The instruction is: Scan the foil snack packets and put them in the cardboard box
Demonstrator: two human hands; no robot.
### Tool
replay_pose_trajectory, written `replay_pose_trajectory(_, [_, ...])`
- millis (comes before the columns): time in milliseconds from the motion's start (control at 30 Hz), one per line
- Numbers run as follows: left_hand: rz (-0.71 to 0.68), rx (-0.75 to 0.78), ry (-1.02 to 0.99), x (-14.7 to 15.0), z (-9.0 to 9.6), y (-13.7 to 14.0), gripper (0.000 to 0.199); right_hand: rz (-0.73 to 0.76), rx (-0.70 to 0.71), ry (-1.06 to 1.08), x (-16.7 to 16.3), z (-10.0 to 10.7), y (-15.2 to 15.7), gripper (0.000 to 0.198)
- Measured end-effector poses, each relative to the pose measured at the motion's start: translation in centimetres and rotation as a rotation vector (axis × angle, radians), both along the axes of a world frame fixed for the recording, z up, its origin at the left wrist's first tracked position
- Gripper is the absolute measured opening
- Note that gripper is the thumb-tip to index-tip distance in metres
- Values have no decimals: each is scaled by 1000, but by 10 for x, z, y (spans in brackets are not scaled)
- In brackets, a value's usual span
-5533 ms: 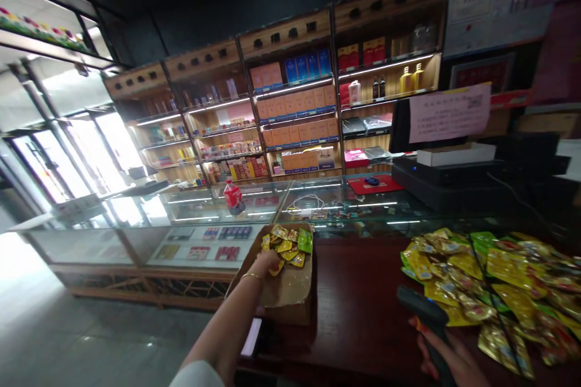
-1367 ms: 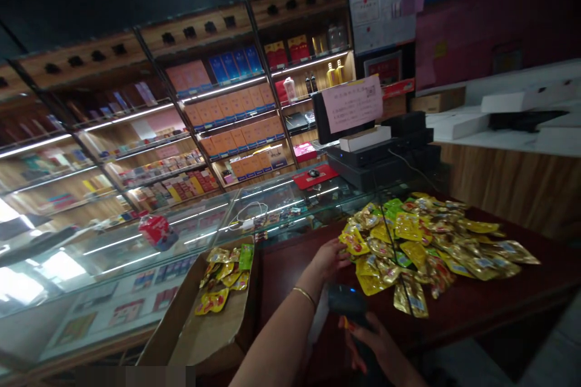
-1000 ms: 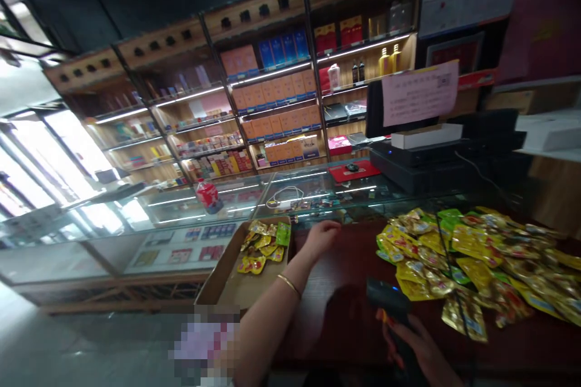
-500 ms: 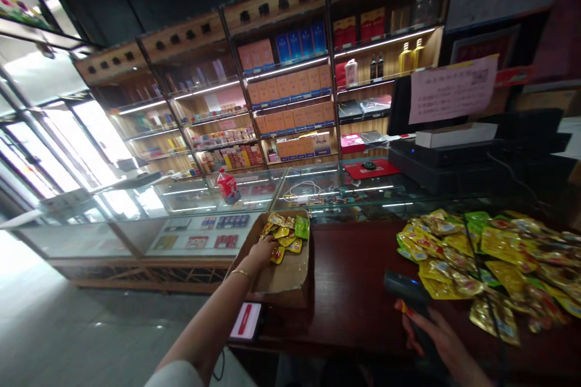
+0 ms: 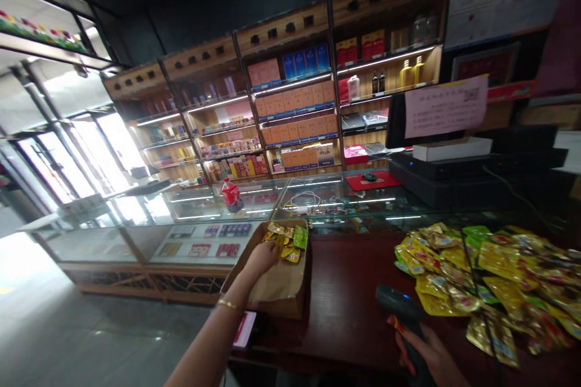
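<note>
My left hand [image 5: 262,259] reaches into an open cardboard box [image 5: 284,284], its fingers closed on a small yellow snack packet [image 5: 278,239] that they partly hide. Several more yellow and green snack packets [image 5: 299,234] lie at the far end of the box. In my right hand [image 5: 426,347] is a dark handheld barcode scanner [image 5: 399,302] with a small blue light, its head tilted towards the left over the dark red counter. Just right of it spreads a big pile of shiny yellow, gold and green snack packets [image 5: 508,260].
A phone [image 5: 244,329] lies by the near left corner of the box. Beyond stands a glass display counter [image 5: 218,208] with a red-labelled bottle [image 5: 231,195] on top. A mouse [image 5: 369,177] rests on a red mat. The scanner's dark cable crosses the packet pile.
The camera view has tilted and shifted slightly. My left hand has drawn back a little within the box, its fingers now closed on a packet. My right hand still holds the scanner.
</note>
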State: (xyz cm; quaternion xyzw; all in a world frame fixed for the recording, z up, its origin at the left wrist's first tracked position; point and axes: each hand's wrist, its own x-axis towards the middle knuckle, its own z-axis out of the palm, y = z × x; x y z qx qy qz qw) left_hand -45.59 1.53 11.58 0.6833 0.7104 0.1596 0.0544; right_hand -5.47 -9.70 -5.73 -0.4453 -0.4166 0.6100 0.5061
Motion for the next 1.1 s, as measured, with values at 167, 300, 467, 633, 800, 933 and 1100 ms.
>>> replay_pose_trajectory(167, [-95,-4,-553,82,-39,-46,45,66,79,-11,-2,8,1,53])
replay_pose_trajectory(300, [-92,-252,-1449,153,-102,-74,47,39,99,-102,-6,21,0,55])
replay_pose_trajectory(467, [28,-199,-1650,176,-145,-76,54,7,73,-380,-15,26,-26,45])
replay_pose_trajectory(633, [-29,-215,-1653,166,-151,-74,55,21,67,-579,-27,29,-72,43])
replay_pose_trajectory(800, [-58,-229,-1645,167,-152,-76,59,-10,28,-631,-30,42,-102,49])
replay_pose_trajectory(933, [-75,-224,-1637,165,-153,-77,63,-34,16,-591,-22,50,-109,48])
replay_pose_trajectory(1100, [-28,-208,-1607,167,-155,-75,62,-39,1,-583,-13,53,-111,46])
